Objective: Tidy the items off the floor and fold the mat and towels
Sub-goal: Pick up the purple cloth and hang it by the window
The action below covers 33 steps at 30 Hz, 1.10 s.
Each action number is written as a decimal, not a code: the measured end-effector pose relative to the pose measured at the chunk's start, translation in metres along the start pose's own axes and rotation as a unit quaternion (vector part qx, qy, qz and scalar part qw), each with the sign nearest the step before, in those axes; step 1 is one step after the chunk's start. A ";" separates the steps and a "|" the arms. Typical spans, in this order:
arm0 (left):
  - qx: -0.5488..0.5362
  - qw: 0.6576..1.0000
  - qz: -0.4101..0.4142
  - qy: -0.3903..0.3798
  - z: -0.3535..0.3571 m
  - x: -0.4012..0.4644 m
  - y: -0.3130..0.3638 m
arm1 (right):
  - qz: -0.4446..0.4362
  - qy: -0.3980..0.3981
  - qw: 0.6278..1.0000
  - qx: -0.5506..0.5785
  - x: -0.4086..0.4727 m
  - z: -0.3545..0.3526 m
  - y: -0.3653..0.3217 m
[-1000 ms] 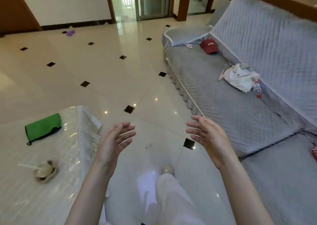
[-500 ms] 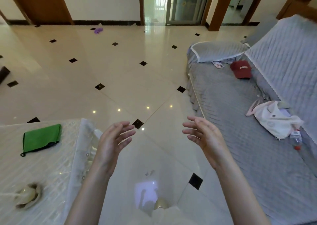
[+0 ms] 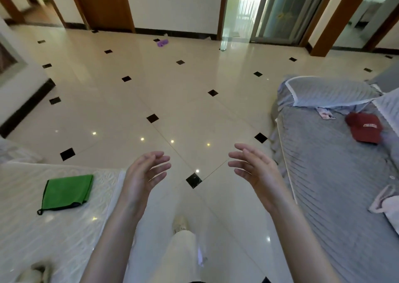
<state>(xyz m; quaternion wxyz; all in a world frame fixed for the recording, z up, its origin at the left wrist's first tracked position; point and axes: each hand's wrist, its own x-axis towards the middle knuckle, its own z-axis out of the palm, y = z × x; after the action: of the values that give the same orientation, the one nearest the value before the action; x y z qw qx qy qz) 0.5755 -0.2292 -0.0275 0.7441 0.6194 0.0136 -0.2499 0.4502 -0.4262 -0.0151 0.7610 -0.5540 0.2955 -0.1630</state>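
Observation:
My left hand (image 3: 146,172) and my right hand (image 3: 252,170) are raised in front of me, palms facing each other, fingers relaxed, holding nothing. A small purple item (image 3: 162,42) lies on the tiled floor far ahead near the back wall. A folded green towel (image 3: 67,192) lies on the white table (image 3: 26,228) at my left. Between the hands there is only bare floor.
A grey-covered sofa (image 3: 323,185) runs along the right, with a red cap (image 3: 364,127), a small paper (image 3: 326,114) and a pale bag (image 3: 386,202) on it. My leg and shoe (image 3: 180,224) show below. Doorways open at the back.
The view has turned left and moved forward: the sofa slid right and the purple item came closer to centre. Both hands keep the same raised, empty pose.

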 end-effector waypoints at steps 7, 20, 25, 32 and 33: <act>0.006 1.000 0.011 0.010 -0.002 0.130 0.058 | 0.002 0.008 1.000 0.009 0.124 0.051 -0.027; -0.008 0.999 -0.025 0.028 -0.008 0.308 0.107 | 0.022 0.021 0.999 -0.028 0.305 0.104 -0.053; -0.037 0.998 -0.037 0.044 0.004 0.392 0.127 | 0.024 0.007 0.998 -0.051 0.397 0.117 -0.069; -0.079 0.995 -0.043 0.049 0.055 0.527 0.175 | 0.013 -0.002 0.999 -0.051 0.540 0.131 -0.115; -0.077 0.995 -0.042 0.047 0.062 0.544 0.180 | 0.015 -0.005 0.998 -0.053 0.559 0.134 -0.121</act>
<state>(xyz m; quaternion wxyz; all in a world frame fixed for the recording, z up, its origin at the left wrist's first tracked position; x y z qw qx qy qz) 1.1040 -0.4606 -0.0277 0.7769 0.5703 0.0933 -0.2499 0.9758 -0.6883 -0.0234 0.7347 -0.5897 0.3079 -0.1327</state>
